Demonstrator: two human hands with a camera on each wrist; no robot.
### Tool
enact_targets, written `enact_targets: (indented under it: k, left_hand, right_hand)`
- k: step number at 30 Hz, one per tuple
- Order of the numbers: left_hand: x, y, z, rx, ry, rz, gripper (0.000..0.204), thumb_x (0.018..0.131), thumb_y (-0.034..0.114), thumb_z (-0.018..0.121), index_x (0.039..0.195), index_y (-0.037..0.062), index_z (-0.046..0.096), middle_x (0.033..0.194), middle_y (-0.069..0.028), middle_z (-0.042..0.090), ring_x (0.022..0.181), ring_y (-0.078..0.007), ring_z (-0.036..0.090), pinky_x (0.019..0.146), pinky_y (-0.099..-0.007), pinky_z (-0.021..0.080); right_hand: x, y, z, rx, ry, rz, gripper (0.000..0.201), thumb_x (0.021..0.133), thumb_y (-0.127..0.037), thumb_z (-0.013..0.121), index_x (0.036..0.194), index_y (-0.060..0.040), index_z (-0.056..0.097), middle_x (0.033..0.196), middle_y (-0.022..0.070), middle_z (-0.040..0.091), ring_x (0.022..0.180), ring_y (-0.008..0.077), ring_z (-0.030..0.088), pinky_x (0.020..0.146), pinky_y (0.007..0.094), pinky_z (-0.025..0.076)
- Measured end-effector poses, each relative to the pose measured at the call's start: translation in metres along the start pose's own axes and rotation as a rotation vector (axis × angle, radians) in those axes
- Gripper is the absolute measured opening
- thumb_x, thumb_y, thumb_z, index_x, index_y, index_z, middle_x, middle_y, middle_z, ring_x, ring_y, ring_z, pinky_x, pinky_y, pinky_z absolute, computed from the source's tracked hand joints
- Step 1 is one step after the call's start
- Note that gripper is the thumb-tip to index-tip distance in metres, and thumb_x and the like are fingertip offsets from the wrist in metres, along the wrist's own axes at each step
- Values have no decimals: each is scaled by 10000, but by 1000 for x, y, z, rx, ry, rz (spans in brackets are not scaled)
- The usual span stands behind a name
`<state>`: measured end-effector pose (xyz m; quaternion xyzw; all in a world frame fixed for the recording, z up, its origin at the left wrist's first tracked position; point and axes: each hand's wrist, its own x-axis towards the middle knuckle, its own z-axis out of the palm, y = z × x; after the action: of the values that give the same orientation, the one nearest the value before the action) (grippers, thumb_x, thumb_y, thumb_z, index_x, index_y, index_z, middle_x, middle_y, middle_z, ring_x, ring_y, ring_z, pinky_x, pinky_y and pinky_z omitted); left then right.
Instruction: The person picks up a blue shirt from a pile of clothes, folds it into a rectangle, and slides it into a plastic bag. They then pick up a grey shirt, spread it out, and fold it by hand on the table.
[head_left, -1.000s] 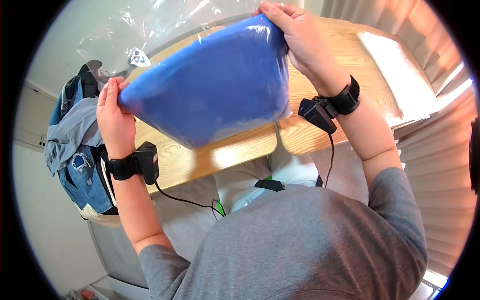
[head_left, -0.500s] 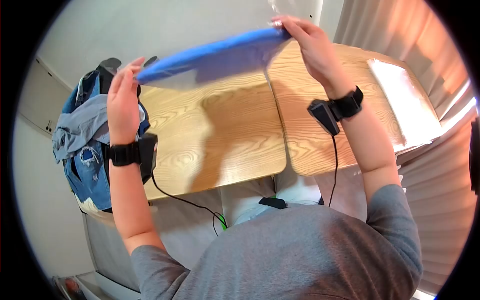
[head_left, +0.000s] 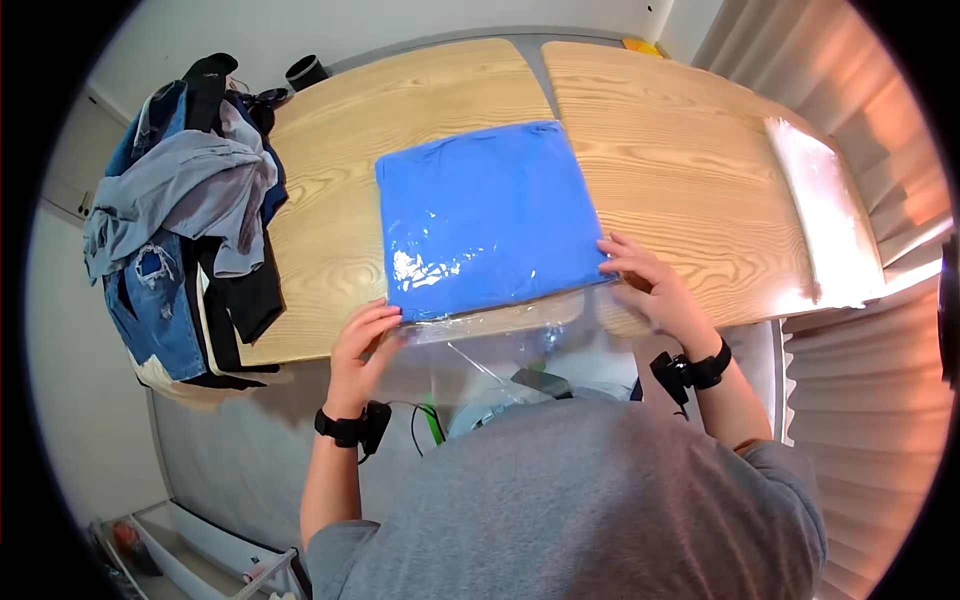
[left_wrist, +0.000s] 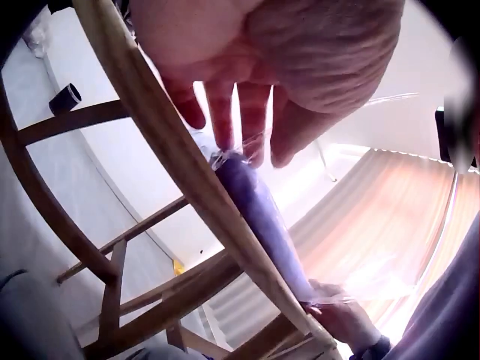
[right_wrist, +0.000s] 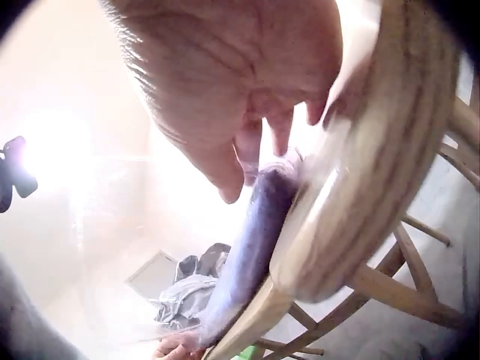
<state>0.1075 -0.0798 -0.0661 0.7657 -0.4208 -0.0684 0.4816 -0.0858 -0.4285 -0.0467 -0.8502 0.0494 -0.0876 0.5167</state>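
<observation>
A folded blue cloth (head_left: 485, 215) lies flat on the wooden table in front of me, inside a clear plastic bag (head_left: 450, 330). Its glossy film spills past the near table edge toward my lap. My left hand (head_left: 360, 345) touches the near left corner of the bundle, with fairly straight fingers. At the right side, close to the near corner, my right hand (head_left: 650, 285) rests its fingers against the edge. Both wrist views show extended fingers at the ends of the blue bundle (left_wrist: 262, 217), with thumbs apart from the fingers.
A heap of clothes (head_left: 190, 200), with jeans and a grey garment, hangs over the table's left end. Behind it stands a dark cup (head_left: 306, 72). A shiny stack of clear film (head_left: 825, 215) lies at the right end. A gap (head_left: 550, 85) parts the two tabletops.
The bagged blue cloth, held up and tilted before, has come down flat onto the table. Both hands have moved down toward me, from gripping its upper corners to touching its near corners.
</observation>
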Motion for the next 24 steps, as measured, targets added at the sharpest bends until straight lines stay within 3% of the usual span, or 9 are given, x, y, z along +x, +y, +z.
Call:
enact_targets:
  k: [3, 4, 8, 10, 11, 12, 14, 19, 24]
  left_hand:
    - [2, 8, -5, 156, 30, 138, 245, 684, -34, 673, 920, 33, 669, 1026, -83, 616, 955, -253, 546, 837, -344, 444]
    - [0, 8, -7, 246, 3, 206, 270, 654, -48, 685, 912, 32, 670, 1011, -83, 628, 927, -256, 556, 813, -349, 453]
    - [2, 0, -9, 200, -75, 190, 208, 690, -35, 653, 888, 25, 673, 951, -82, 646, 867, -256, 570, 772, -344, 459]
    - [3, -3, -8, 84, -80, 64, 154, 727, -22, 611, 867, 9, 668, 876, -90, 651, 817, -257, 576, 751, -325, 463]
    - [4, -2, -8, 128, -84, 3, 121, 797, 5, 556, 858, -5, 661, 839, -89, 648, 807, -227, 578, 734, -301, 457]
    - [4, -3, -7, 125, -92, 2, 121, 797, 5, 556, 858, -5, 661, 839, -89, 648, 807, -227, 578, 734, -301, 457]
    - [3, -7, -5, -60, -26, -174, 130, 848, 34, 525, 858, -10, 647, 800, -82, 643, 775, -169, 580, 710, -276, 451]
    - [9, -1, 3, -148, 57, -305, 237, 924, 134, 475, 812, -17, 621, 747, -56, 617, 720, -123, 567, 672, -250, 442]
    - [17, 19, 12, -264, 116, -450, 317, 945, 210, 464, 743, 2, 592, 698, -42, 594, 647, -96, 555, 603, -230, 426]
  right_hand:
    - [-5, 2, 5, 52, 156, 30, 225, 764, -17, 638, 979, -77, 664, 1173, 77, 578, 1187, 261, 451, 970, 352, 390]
    - [-7, 9, 7, -73, 183, -41, 200, 757, -22, 644, 947, -74, 674, 1101, 74, 591, 1107, 247, 485, 924, 345, 410]
    - [-8, 18, 10, -264, 246, -145, 120, 747, -46, 654, 859, -63, 694, 938, 62, 605, 906, 229, 533, 821, 333, 438]
    - [-6, 19, 7, -245, 232, -111, 117, 752, -80, 654, 860, -56, 694, 948, 68, 614, 897, 231, 546, 809, 328, 439]
    - [-6, 19, 6, -249, 222, -115, 113, 772, -95, 642, 862, -47, 690, 938, 72, 619, 890, 233, 548, 806, 331, 438]
    - [-6, 19, 5, -254, 213, -121, 116, 791, -111, 630, 864, -39, 685, 928, 75, 624, 882, 235, 551, 803, 333, 437]
    - [-5, 18, 7, -224, 239, -80, 124, 812, -123, 612, 865, -34, 680, 919, 80, 627, 875, 242, 552, 799, 334, 437]
    - [1, 12, 13, -253, 303, -75, 173, 865, -155, 562, 829, -12, 651, 836, 99, 618, 827, 269, 548, 762, 343, 435]
    - [3, 11, 23, -211, 493, 105, 263, 865, -142, 531, 653, 11, 563, 690, 139, 554, 723, 290, 520, 670, 368, 407]
